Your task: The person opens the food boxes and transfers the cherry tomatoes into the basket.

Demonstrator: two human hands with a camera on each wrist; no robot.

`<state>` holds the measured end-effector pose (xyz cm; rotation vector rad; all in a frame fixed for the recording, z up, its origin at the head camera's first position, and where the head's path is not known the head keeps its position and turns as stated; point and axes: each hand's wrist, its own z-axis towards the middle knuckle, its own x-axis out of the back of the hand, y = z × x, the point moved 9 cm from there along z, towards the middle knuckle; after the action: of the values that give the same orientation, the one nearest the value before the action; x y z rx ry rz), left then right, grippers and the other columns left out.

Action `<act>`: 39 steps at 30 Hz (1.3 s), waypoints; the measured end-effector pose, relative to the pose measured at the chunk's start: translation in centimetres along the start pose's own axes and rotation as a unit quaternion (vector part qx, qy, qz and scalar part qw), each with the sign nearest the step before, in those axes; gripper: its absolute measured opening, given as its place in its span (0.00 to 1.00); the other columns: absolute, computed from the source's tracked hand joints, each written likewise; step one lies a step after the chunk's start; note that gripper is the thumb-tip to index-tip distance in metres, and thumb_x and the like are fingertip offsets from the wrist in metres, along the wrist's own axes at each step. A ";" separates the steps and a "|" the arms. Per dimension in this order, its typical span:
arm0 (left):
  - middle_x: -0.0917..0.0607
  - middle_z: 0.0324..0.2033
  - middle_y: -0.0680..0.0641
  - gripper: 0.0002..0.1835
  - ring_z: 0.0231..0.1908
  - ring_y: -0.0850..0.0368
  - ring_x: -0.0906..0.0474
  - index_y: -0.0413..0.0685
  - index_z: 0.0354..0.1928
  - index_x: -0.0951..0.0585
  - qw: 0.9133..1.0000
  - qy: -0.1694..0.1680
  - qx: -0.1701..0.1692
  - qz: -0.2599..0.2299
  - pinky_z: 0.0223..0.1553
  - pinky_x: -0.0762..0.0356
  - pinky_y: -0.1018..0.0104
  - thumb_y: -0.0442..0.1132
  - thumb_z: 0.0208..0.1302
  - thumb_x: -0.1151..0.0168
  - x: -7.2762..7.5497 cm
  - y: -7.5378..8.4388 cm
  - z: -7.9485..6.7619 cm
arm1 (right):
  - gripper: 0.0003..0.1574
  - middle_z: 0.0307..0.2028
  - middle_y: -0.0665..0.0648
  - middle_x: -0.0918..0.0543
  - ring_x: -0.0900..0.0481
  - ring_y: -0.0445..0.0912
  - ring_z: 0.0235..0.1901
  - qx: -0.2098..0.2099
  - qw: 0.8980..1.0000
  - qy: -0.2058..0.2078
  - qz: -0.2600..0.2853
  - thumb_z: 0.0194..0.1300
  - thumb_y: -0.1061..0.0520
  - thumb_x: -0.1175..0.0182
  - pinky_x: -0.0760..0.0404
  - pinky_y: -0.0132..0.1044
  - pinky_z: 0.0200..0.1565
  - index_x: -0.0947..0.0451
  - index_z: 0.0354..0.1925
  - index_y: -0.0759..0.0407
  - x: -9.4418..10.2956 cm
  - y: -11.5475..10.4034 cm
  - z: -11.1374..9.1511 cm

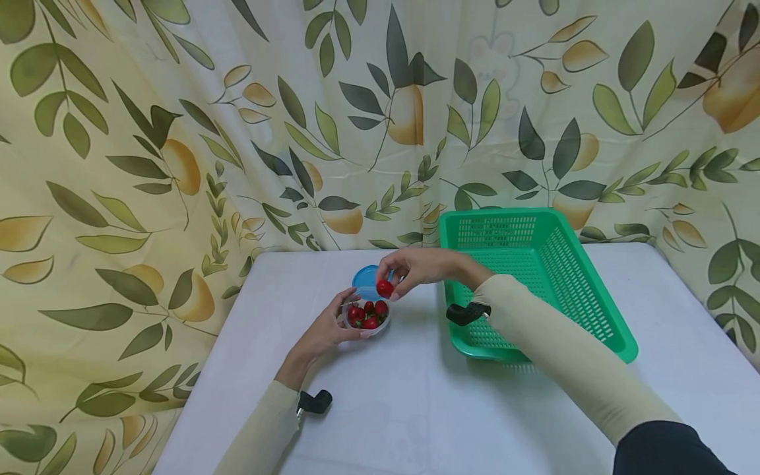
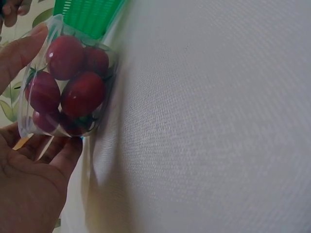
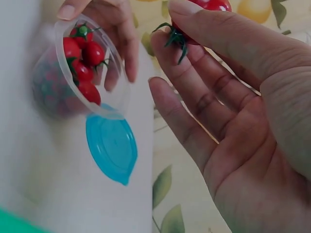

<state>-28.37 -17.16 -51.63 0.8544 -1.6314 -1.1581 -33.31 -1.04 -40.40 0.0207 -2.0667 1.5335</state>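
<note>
My left hand (image 1: 323, 332) grips a small clear plastic container (image 3: 60, 46) standing on the table, thumb on one side and fingers on the other. Several red cherry tomatoes (image 2: 83, 93) with green stems fill it. Above its far right edge, my right hand (image 1: 420, 265) pinches a single cherry tomato (image 1: 384, 288) between thumb and fingers. In the right wrist view, that tomato's green calyx (image 3: 176, 40) points down toward the palm, and the upper part is cut off by the frame. A round blue lid (image 3: 112, 145) lies on the table just behind the container.
A green plastic basket (image 1: 510, 260) with perforated walls stands to the right, partly under my right forearm. White cloth (image 1: 368, 409) covers the table. Behind it hangs a leaf-patterned curtain (image 1: 237, 165). Each wrist carries a small black camera mount (image 1: 315, 402).
</note>
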 end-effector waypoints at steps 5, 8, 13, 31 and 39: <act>0.33 0.74 0.50 0.55 0.77 0.42 0.46 0.57 0.79 0.43 1.000 0.002 -0.002 0.008 0.70 0.39 0.35 0.45 0.52 0.20 0.0 0.2 0.0 | 0.23 0.49 0.56 0.16 0.15 0.52 0.46 -0.002 1.000 0.006 -0.014 0.62 0.58 0.28 0.14 0.43 0.50 0.20 0.54 0.56 0.6 0.0 -1.8; 0.33 0.74 0.51 0.55 0.77 0.41 0.47 0.57 0.79 0.43 1.000 0.004 -0.001 0.008 0.70 0.39 0.35 0.45 0.52 0.19 0.0 0.2 0.0 | 0.23 0.50 0.57 0.17 0.15 0.53 0.46 -0.004 1.000 0.009 -0.013 0.62 0.59 0.28 0.14 0.44 0.49 0.21 0.55 0.57 1.0 0.0 -2.8; 0.33 0.74 0.50 0.54 0.77 0.40 0.49 0.60 0.78 0.41 1.000 0.007 0.000 0.002 0.71 0.40 0.35 0.43 0.52 0.19 0.0 0.1 0.0 | 0.23 0.52 0.58 0.20 0.17 0.54 0.48 -0.020 1.000 0.020 -0.006 0.62 0.59 0.28 0.16 0.44 0.50 0.21 0.55 0.56 1.8 0.3 -4.5; 0.32 0.73 0.54 0.54 0.77 0.40 0.49 0.65 0.77 0.40 1.000 0.009 0.008 0.016 0.70 0.37 0.36 0.45 0.51 0.19 0.1 0.3 -0.3 | 0.23 0.49 0.61 0.17 0.18 0.56 0.47 -0.051 0.997 0.059 -0.012 0.61 0.59 0.27 0.16 0.42 0.50 0.21 0.54 0.57 4.9 2.5 -11.2; 0.33 0.73 0.52 0.54 0.77 0.38 0.49 0.62 0.77 0.41 1.000 0.003 0.005 0.017 0.70 0.38 0.35 0.45 0.52 0.19 -0.1 0.5 -0.3 | 0.23 0.50 0.60 0.18 0.17 0.55 0.48 -0.064 0.995 0.072 -0.032 0.62 0.61 0.28 0.15 0.40 0.50 0.21 0.54 0.58 6.0 4.4 -13.7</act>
<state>-28.05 -17.01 -51.19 0.8331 -1.6419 -1.1248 -34.04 14.48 -38.99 -0.0694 -2.0255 1.3219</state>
